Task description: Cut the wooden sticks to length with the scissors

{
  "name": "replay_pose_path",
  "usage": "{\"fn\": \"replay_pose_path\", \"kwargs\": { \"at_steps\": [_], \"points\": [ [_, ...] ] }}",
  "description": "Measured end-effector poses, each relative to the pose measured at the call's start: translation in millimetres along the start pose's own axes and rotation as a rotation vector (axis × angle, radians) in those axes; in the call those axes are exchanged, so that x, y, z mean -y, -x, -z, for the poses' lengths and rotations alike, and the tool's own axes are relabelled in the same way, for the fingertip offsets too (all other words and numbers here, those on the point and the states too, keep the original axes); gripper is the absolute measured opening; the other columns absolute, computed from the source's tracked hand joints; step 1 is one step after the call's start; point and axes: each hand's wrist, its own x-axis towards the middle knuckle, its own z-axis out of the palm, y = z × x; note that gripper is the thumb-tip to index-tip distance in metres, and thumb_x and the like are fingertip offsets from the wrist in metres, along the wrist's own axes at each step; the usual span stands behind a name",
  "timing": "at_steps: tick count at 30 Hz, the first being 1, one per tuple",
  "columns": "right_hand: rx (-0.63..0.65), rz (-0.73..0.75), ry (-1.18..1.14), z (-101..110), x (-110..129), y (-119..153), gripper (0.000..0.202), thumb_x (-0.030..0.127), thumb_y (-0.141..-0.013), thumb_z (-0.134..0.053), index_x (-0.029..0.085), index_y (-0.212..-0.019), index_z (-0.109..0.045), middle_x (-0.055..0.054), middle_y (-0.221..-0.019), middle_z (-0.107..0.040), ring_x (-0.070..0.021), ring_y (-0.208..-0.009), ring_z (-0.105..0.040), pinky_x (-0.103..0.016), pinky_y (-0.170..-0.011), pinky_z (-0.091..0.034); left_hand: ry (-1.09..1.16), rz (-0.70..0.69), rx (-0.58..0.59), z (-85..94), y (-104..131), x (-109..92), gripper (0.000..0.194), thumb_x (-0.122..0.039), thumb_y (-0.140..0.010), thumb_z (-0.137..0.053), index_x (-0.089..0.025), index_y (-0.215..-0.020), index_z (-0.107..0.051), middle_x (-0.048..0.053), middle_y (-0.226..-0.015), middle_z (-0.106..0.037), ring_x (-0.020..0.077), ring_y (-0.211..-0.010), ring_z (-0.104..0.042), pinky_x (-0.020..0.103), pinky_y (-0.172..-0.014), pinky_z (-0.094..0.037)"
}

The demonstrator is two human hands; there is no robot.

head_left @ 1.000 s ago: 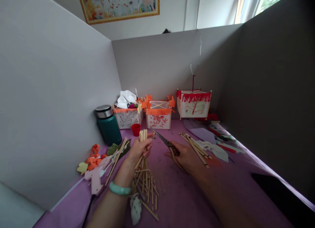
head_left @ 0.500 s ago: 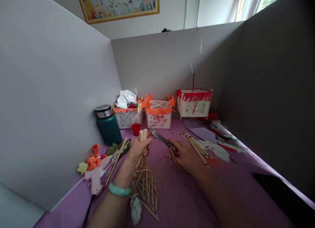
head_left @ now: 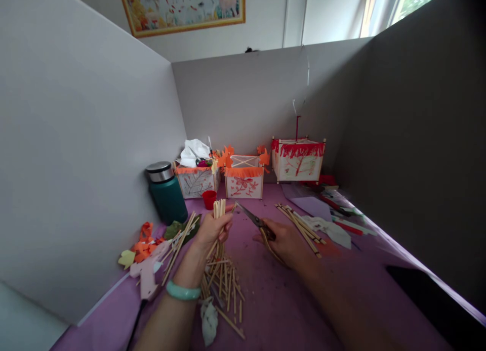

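My left hand (head_left: 214, 229) is closed around an upright bundle of thin wooden sticks (head_left: 219, 208), whose pale ends stick up above the fist. A pair of scissors (head_left: 250, 216) is gripped in my right hand (head_left: 279, 242), with the blades pointing up and left. Their tips come close to the left index finger and a stick end there; whether they touch I cannot make out. Below the left fist lies a loose pile of cut wooden sticks (head_left: 228, 285) on the purple tabletop (head_left: 273, 300). A crumpled white tissue (head_left: 208, 320) rests beside the pile.
At left are a pink glue gun (head_left: 148, 280), orange paper scraps (head_left: 144, 247) and a green bottle (head_left: 167, 199). Behind stand a red cup (head_left: 209, 200) and decorated paper lanterns (head_left: 245, 183). More sticks (head_left: 299, 224) lie right, with a dark flat object (head_left: 421, 295) beyond.
The scissor blades look more nearly closed than before. Both hands stay in almost the same place, and the whole view has shifted slightly.
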Motion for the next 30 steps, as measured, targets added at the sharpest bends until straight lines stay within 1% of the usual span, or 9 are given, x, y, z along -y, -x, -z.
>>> {"fn": "replay_pose_path", "kwargs": {
  "at_steps": [3, 6, 9, 13, 19, 23, 25, 28, 30],
  "points": [
    [0.034, -0.043, 0.015, -3, 0, 0, 0.034, 0.05, -0.09, -0.061, 0.021, -0.105, -0.071, -0.004, -0.081, -0.073, -0.0203, -0.072, -0.066, -0.027, -0.066, -0.043, 0.007, 0.006, 0.022, 1.0, -2, 1, 0.083, -0.037, -0.062, -0.08, -0.005, -0.134, -0.054, -0.011, -0.049, -0.048, 0.0035, -0.029, -0.027, 0.021, -0.036, -0.013],
    [0.063, -0.132, 0.12, -9, -4, -2, 0.033, 0.047, -0.092, -0.059, 0.022, -0.11, -0.071, -0.006, -0.086, -0.075, -0.0214, -0.077, -0.069, -0.026, -0.067, -0.044, 0.059, 0.001, -0.005, 5.3, -8, 4, 0.085, -0.037, -0.062, -0.081, -0.006, -0.136, -0.053, -0.011, -0.051, -0.048, 0.0037, -0.03, -0.028, 0.021, -0.036, -0.015],
    [0.06, -0.244, 0.291, -16, -16, -4, 0.037, 0.035, -0.093, -0.055, 0.02, -0.125, -0.067, -0.011, -0.103, -0.076, -0.0243, -0.095, -0.07, -0.029, -0.078, -0.046, 0.145, -0.055, -0.071, 13.3, -15, 8, 0.081, -0.039, -0.061, -0.083, -0.008, -0.13, -0.055, -0.011, -0.054, -0.048, 0.0033, -0.032, -0.03, 0.02, -0.036, -0.018],
    [0.076, -0.331, 0.391, -15, -32, -8, 0.056, 0.027, -0.09, -0.054, 0.013, -0.144, -0.052, -0.016, -0.121, -0.07, -0.0273, -0.112, -0.065, -0.033, -0.093, -0.045, 0.221, -0.136, -0.135, 23.3, -22, 11, 0.068, -0.042, -0.06, -0.087, -0.009, -0.114, -0.061, -0.01, -0.058, -0.049, 0.0029, -0.036, -0.034, 0.019, -0.038, -0.023],
    [0.105, -0.397, 0.547, -4, -34, -10, 0.04, 0.022, -0.091, -0.049, 0.015, -0.129, -0.063, -0.018, -0.114, -0.071, -0.0296, -0.105, -0.068, -0.037, -0.086, -0.047, 0.25, -0.284, -0.251, 27.8, -28, 11, 0.068, -0.045, -0.058, -0.089, -0.014, -0.112, -0.061, -0.008, -0.06, -0.056, 0.0062, -0.04, -0.044, 0.019, -0.041, -0.031],
    [0.158, -0.343, 0.57, -1, -38, -9, 0.038, 0.021, -0.093, -0.046, 0.016, -0.125, -0.067, -0.018, -0.114, -0.071, -0.0284, -0.105, -0.067, -0.036, -0.088, -0.046, 0.196, -0.323, -0.282, 28.3, -29, 11, 0.069, -0.047, -0.059, -0.087, -0.014, -0.112, -0.059, -0.009, -0.057, -0.052, 0.0057, -0.038, -0.04, 0.019, -0.04, -0.028],
    [0.238, -0.231, 0.466, 2, -43, -8, 0.038, 0.021, -0.091, -0.051, 0.019, -0.125, -0.069, -0.015, -0.117, -0.071, -0.0264, -0.108, -0.066, -0.034, -0.09, -0.046, 0.168, -0.331, -0.295, 28.8, -29, 11, 0.069, -0.048, -0.06, -0.086, -0.014, -0.112, -0.058, -0.01, -0.056, -0.051, 0.0053, -0.038, -0.038, 0.019, -0.039, -0.027],
    [0.374, -0.038, 0.202, 4, -49, -7, 0.042, 0.024, -0.086, -0.06, 0.028, -0.127, -0.07, -0.005, -0.119, -0.073, -0.0225, -0.109, -0.065, -0.029, -0.092, -0.045, 0.141, -0.364, -0.297, 30.5, -30, 13, 0.066, -0.05, -0.062, -0.085, -0.015, -0.111, -0.057, -0.01, -0.056, -0.05, 0.0053, -0.038, -0.037, 0.018, -0.039, -0.026],
    [0.344, -0.018, 0.137, 2, -48, -7, 0.042, 0.025, -0.086, -0.06, 0.028, -0.126, -0.07, -0.004, -0.119, -0.073, -0.0215, -0.109, -0.065, -0.028, -0.092, -0.045, 0.125, -0.396, -0.297, 31.9, -32, 16, 0.063, -0.053, -0.063, -0.084, -0.016, -0.106, -0.057, -0.011, -0.054, -0.048, 0.0051, -0.037, -0.035, 0.018, -0.038, -0.026]
  ]
}}
